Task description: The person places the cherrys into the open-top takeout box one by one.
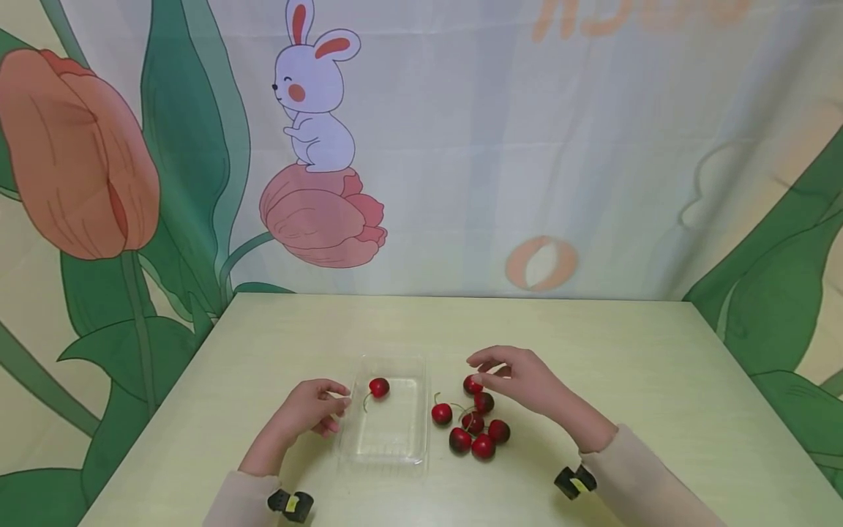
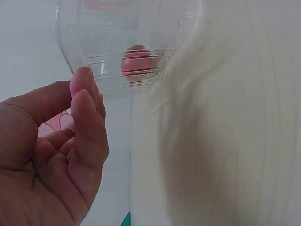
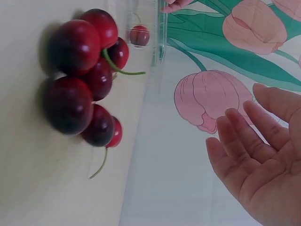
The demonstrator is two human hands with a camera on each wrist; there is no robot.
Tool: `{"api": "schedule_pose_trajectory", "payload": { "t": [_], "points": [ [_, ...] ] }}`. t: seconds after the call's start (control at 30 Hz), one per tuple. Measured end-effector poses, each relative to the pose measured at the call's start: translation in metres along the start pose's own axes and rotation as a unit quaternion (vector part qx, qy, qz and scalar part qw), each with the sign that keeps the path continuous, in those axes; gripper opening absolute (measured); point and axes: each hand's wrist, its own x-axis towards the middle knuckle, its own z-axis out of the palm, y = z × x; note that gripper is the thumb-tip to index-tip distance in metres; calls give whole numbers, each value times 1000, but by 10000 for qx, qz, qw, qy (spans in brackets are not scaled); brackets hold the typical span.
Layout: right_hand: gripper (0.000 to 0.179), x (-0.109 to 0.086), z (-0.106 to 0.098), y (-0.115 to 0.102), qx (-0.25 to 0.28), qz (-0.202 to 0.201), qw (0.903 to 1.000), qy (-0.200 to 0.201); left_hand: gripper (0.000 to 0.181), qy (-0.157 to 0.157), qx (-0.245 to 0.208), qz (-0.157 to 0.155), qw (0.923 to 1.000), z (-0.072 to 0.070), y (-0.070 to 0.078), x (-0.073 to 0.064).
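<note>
A clear plastic box (image 1: 385, 457) stands on the table, with one red cherry (image 1: 378, 388) inside near its far left part. My left hand (image 1: 312, 410) is at the box's left side; in the left wrist view its thumb and index fingertips (image 2: 84, 101) pinch the rim. Just right of the box lies a group of several dark red cherries (image 1: 473, 422), some with green stems. Over the far end of that group hovers my right hand (image 1: 523, 380), fingers apart and slightly bent. The right wrist view shows its palm (image 3: 268, 174) holding nothing, apart from the cherries (image 3: 70, 103).
The pale wooden table (image 1: 626, 380) reaches back to a hanging cloth (image 1: 454, 183) printed with tulips and a rabbit. Each forearm wears a small black camera on a strap, one by the left sleeve (image 1: 244, 498) and one by the right sleeve (image 1: 648, 476).
</note>
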Motion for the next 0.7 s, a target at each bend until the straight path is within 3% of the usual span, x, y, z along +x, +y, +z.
{"api": "schedule_pose_trajectory", "payload": {
  "t": [0.2, 0.7],
  "points": [
    [28, -14, 0, 11, 34, 38, 10000, 13, 27, 13, -36, -28, 10000, 0, 0, -1],
    [29, -33, 13, 37, 160, 357, 9982, -465, 28, -14, -82, -51, 10000, -2, -1, 0]
  ]
}}
